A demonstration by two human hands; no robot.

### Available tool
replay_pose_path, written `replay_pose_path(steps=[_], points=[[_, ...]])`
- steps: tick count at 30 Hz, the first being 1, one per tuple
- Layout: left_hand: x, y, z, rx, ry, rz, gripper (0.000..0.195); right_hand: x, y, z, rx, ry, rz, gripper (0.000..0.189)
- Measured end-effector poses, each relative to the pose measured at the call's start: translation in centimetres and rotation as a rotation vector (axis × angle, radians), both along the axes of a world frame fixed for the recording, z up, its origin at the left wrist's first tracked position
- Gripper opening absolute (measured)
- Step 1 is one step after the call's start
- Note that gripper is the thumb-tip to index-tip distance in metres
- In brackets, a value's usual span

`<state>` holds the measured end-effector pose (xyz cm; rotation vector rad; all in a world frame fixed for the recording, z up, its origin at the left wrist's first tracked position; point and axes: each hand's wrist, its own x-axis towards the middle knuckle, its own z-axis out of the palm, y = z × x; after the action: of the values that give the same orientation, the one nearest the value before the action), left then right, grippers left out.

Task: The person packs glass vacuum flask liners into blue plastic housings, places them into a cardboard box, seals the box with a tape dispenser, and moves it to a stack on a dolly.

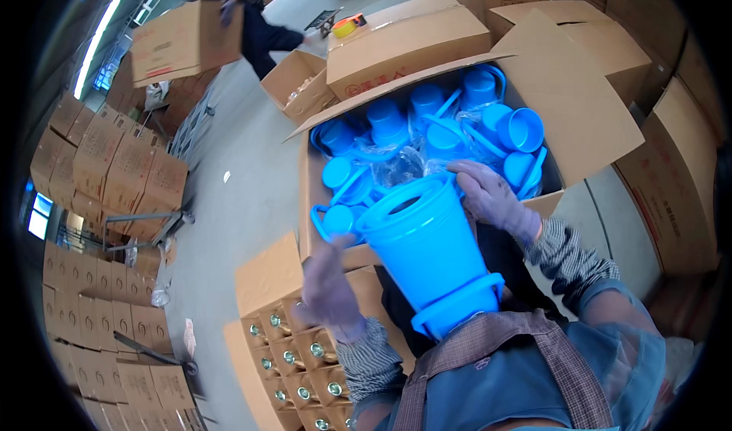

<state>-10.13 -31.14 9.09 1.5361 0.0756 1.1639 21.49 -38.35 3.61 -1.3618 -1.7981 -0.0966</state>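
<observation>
A large blue plastic bucket-like vessel (429, 248) leans against my front, its wide ringed end facing the open carton. A blue handle or band (457, 305) crosses its narrower end at my waist. My right hand (497, 199), in a pale purple glove, grips the rim on the far right side. Off to the vessel's left, my gloved left hand (331, 288) is blurred, fingers apart and nothing visible in it. Beyond the vessel, an open carton (552, 205) holds several smaller blue plastic jugs (389, 122) with handles, among clear plastic bags (400, 168).
Below my left hand, a divided carton (269, 305) holds bottles (289, 356). Tape (344, 27) lies on a closed carton (409, 42); a small open carton (303, 82) stands beside it. A person (260, 30) carries a large carton (171, 45). Stacked cartons (120, 168) line the left.
</observation>
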Motion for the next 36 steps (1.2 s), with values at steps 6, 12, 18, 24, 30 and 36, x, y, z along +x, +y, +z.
replay_pose_path(steps=[6,12,18,24,30,36], points=[[2.2,-0.9,2.2,0.441,0.512,0.519,0.052,-0.3,-0.7,2.2,-0.237,0.55,0.205,0.052],[5.1,3.9,-0.4,0.209,0.417,0.182,0.047,-1.7,1.1,4.8,-0.257,0.761,0.425,0.057],[8.4,6.4,2.7,0.066,0.627,0.346,0.046,0.2,6.4,3.4,0.003,0.783,-0.046,0.031],[7.1,5.0,4.3,-0.076,0.757,-0.273,0.045,10.2,2.4,2.0,-0.302,1.073,0.063,0.045],[2.5,4.7,3.9,0.263,0.973,-0.338,0.056,6.1,-4.6,1.9,-0.094,0.041,-0.306,0.041],[-13.7,0.1,-3.9,-0.132,0.602,-0.015,0.065,-6.9,-8.4,-0.1,-0.34,-0.444,0.415,0.055]])
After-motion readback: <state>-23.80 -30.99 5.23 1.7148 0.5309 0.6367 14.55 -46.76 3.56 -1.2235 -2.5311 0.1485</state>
